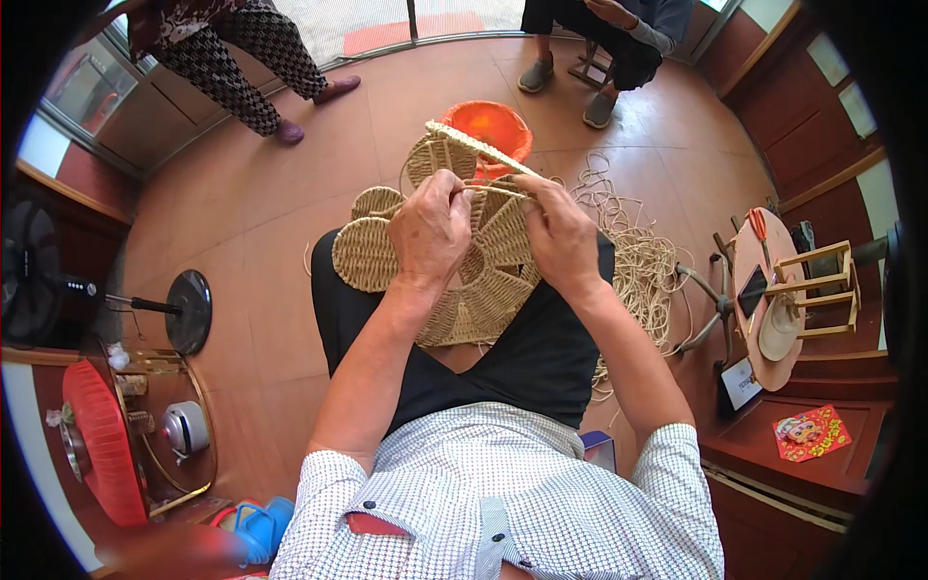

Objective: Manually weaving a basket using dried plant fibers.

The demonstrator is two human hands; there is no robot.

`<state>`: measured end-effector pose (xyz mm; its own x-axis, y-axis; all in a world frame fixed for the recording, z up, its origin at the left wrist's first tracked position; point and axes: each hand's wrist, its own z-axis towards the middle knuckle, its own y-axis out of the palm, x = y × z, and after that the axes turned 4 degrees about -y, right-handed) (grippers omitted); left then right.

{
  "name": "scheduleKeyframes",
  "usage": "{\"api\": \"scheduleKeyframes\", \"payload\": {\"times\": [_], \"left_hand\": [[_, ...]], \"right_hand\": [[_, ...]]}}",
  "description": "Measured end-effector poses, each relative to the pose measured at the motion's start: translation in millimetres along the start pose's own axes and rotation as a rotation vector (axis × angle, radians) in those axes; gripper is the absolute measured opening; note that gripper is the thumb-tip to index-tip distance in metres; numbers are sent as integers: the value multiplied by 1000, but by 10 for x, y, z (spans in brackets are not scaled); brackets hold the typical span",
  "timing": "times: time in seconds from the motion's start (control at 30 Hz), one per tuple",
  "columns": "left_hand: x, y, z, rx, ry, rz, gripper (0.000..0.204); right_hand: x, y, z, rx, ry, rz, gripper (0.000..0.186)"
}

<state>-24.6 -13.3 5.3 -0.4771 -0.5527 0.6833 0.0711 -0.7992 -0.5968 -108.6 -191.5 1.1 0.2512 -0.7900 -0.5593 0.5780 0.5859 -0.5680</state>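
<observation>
A flower-shaped woven piece (362, 256) of tan straw-like cord rests on my lap, its rounded petals spread about a round centre. Above it, my left hand (428, 230) pinches a thin strand of cord (496, 190), which runs across to the right hand. The fingers of my right hand (564, 230) close around the woven rim (480, 147), a narrow raised edge slanting from upper left down to this hand. Both hands cover parts of the petals behind them. Whether the right fingers also grip the strand is hard to make out.
Loose cord (643, 261) lies tangled on the floor at my right. An orange basin (493, 126) stands beyond the weaving. Two people (246, 58) are at the far side. Left is a fan (188, 311); right, a round stool (768, 362) holds scissors (758, 227) and a phone (751, 290).
</observation>
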Motion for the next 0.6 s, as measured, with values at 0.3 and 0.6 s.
{"api": "scheduleKeyframes", "payload": {"times": [0.3,0.6], "left_hand": [[-28,9,32,-19,-12,-31,15],[-50,-34,128,-50,-115,-49,18]], "right_hand": [[225,78,85,71,3,-131,22],[709,-1069,-110,251,224,-594,23]]}}
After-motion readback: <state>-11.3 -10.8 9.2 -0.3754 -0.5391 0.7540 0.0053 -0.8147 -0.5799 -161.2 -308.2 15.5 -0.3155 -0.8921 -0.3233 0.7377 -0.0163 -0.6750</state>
